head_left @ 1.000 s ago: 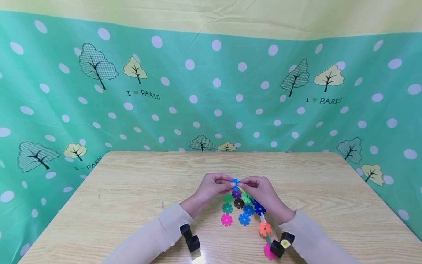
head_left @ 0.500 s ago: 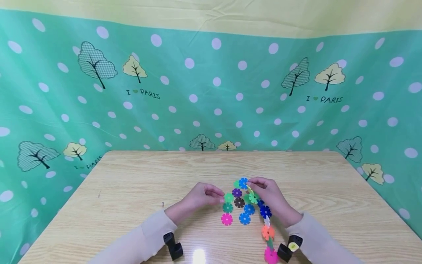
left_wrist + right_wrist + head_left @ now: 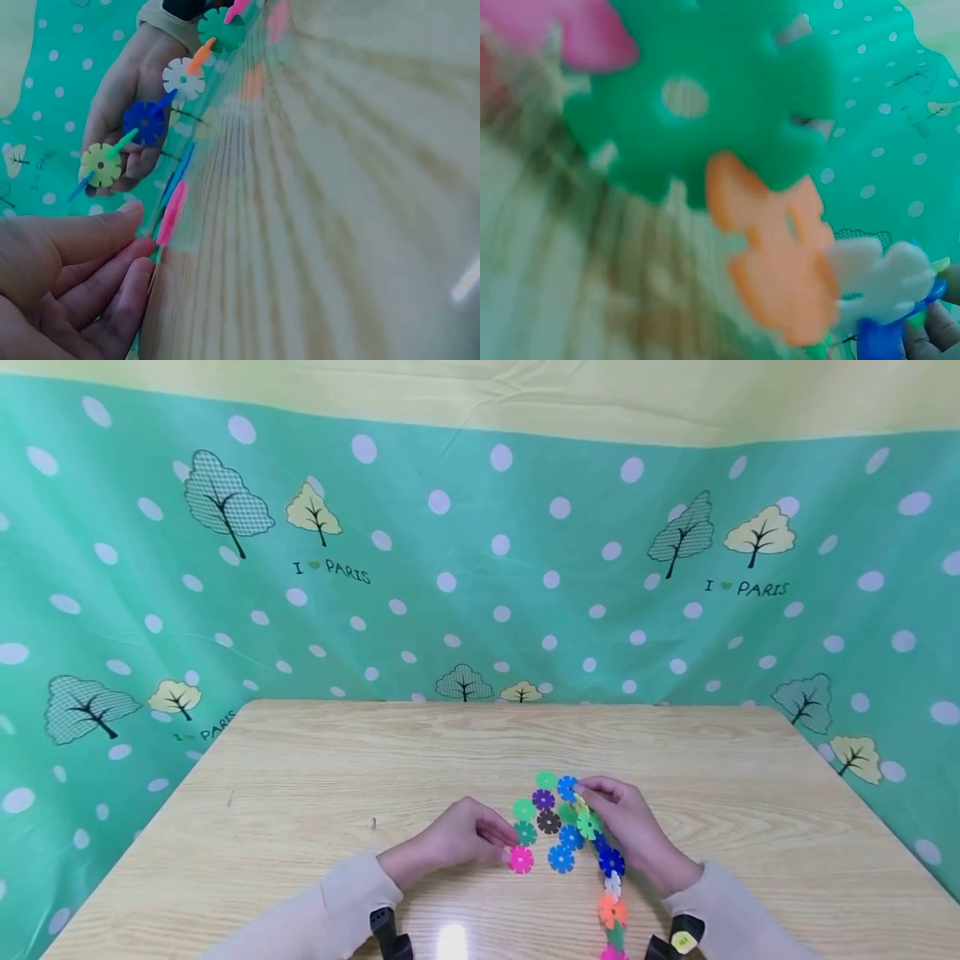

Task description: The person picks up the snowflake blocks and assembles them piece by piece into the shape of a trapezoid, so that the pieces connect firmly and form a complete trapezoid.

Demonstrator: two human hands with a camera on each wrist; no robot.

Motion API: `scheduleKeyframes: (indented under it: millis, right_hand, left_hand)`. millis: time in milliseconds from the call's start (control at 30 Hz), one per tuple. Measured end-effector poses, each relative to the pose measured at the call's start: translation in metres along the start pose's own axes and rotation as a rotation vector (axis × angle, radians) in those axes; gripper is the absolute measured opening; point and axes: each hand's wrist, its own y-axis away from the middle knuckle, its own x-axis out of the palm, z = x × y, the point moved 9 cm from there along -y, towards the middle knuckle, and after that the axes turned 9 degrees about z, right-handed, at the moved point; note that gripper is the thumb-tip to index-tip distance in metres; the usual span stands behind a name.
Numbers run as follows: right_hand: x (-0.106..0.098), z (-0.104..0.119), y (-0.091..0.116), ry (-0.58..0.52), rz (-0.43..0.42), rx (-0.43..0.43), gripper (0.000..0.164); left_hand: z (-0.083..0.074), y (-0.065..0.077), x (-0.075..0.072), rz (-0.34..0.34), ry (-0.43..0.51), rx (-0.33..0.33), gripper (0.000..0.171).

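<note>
Left side: green dotted curtain (image 3: 150, 585) behind wood table (image 3: 300, 760); small pinkish bit (image 3: 373, 823) on the tabletop, too small to ID. Next, left hand (image 3: 468, 837), fingers loosely bent at left edge of flat pink disc (image 3: 522, 865), not wrapped round it; can't tell if fingertips touch. Behind that one, teal disc (image 3: 527, 837), then pale green disc (image 3: 523, 806). Slightly right, front to back: dark brown disc (image 3: 549, 827), purple disc (image 3: 543, 805), light green disc (image 3: 546, 779). Further right: near blue disc (image 3: 561, 864), second blue disc (image 3: 572, 842) just behind it, mid-green disc (image 3: 566, 812) partly covered by the chain. Far right: right hand (image 3: 624, 817), fingers pinching the disc chain (image 3: 616, 856) at its far end, by the blue and yellow pieces. Chain runs toward near side: light green, dark blue, white, orange, green, pink. Black wrist camera (image 3: 684, 933) beside its near end.
</note>
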Motion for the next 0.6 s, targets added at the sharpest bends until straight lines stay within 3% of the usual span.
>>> scheduleKeyframes:
  millis: [400,600]
  right_hand:
    - [0.002,-0.003,0.003,-0.079,0.035,-0.025,0.025]
    - [0.004,0.0,0.004,-0.064,0.057,-0.073,0.029]
  left_hand:
    - [-0.006,-0.005,0.01,0.002,-0.165,0.06,0.026]
    - [-0.01,-0.007,0.013,0.015,-0.22,0.072,0.025]
